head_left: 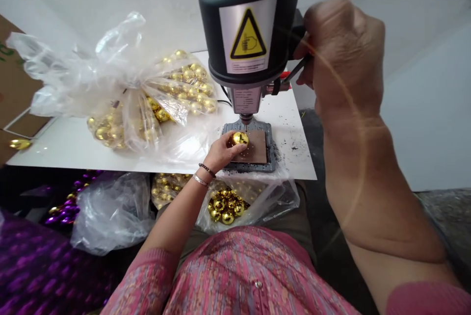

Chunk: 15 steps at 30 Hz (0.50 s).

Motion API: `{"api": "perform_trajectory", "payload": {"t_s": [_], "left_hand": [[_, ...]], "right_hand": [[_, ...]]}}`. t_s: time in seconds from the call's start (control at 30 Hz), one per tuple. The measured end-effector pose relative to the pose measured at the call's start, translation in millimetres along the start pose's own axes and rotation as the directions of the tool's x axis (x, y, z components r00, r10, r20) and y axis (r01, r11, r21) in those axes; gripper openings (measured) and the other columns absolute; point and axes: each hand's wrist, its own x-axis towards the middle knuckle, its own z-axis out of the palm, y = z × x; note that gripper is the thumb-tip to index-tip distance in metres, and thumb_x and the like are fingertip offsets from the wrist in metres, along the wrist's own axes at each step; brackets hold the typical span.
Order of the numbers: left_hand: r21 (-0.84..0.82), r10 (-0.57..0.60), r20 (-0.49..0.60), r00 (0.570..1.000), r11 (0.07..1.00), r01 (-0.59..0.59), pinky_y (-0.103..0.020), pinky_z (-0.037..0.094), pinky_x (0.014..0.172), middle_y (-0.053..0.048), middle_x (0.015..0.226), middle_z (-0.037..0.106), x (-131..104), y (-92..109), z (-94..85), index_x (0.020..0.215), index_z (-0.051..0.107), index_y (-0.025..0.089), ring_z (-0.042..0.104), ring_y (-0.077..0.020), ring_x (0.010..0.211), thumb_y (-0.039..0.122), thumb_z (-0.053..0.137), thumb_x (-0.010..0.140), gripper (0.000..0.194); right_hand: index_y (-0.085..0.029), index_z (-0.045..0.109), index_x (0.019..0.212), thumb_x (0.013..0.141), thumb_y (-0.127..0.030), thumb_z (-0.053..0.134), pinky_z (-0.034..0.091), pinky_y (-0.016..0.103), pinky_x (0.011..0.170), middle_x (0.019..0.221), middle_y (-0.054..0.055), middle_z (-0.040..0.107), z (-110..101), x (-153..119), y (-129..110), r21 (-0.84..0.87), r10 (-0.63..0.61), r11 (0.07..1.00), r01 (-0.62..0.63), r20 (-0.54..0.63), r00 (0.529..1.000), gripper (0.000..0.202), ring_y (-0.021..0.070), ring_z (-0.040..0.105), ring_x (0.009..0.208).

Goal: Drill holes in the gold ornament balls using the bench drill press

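Observation:
A shiny gold ball (241, 138) is held between the thumb and fingers of my left hand (222, 151). It sits just under the bit of a black bench drill press (250, 20), over a brown board (256, 147) on the grey base (270, 167). Whether the bit touches the ball I cannot tell. My right hand (344, 55), raised beside the machine's head, is closed around the drill press lever (297, 68); part of the lever is hidden behind the fingers.
Tied clear plastic bags of gold balls (191, 84) cover the table's left side. Dark shavings (277, 152) lie around the base. An open bag of gold balls (227, 207) rests at my lap, with purple balls (68, 209) to the left. A cardboard box (13, 74) stands far left.

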Motion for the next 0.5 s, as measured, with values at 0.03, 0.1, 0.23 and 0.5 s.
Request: {"api": "perform_trajectory", "payload": {"t_s": [0.03,0.1,0.23,0.5], "left_hand": [[0.037,0.002,-0.002,1.0,0.999,-0.002,-0.029,0.05,0.086,-0.003,0.101,0.073,0,2,0.6,0.118,0.068,0.018,0.064,-0.0175,0.091,0.04,0.071,0.078,0.045],[0.109,-0.006,-0.009,1.0,0.994,0.007,-0.028,0.05,0.084,-0.001,0.1,0.073,-1,6,0.9,0.119,0.069,0.02,0.064,-0.017,0.09,0.039,0.072,0.077,0.046],[0.272,-0.054,-0.029,0.998,0.961,0.06,-0.028,0.051,0.079,-0.002,0.099,0.074,3,15,2.1,0.127,0.067,0.021,0.064,-0.0179,0.086,0.035,0.077,0.073,0.058],[0.301,0.002,-0.006,1.0,0.953,0.0,-0.032,0.053,0.083,-0.004,0.101,0.075,14,5,7.7,0.128,0.068,0.025,0.066,-0.0233,0.093,0.035,0.083,0.066,0.065]], "right_hand": [[-0.012,0.05,0.064,0.089,-0.038,0.047,0.026,0.019,0.055,0.06,-0.001,0.043,0,1,-1,0.006,0.007,1.0,-0.007,0.003,1.0,0.036,0.0028,0.035,0.061],[-0.013,0.05,0.064,0.089,-0.039,0.048,0.025,0.02,0.055,0.061,-0.001,0.043,-1,0,-2,0.007,0.035,0.999,-0.035,0.01,0.999,0.036,0.0034,0.035,0.06],[-0.013,0.05,0.066,0.091,-0.038,0.047,0.024,0.018,0.055,0.063,-0.002,0.042,-2,-2,-7,-0.022,0.107,0.994,-0.107,0.012,0.994,0.036,0.0016,0.034,0.06],[-0.011,0.049,0.067,0.092,-0.036,0.047,0.024,0.017,0.057,0.062,-0.003,0.039,-1,-4,-5,0.002,0.061,0.998,-0.061,0.006,0.998,0.035,0.0016,0.032,0.062]]}}
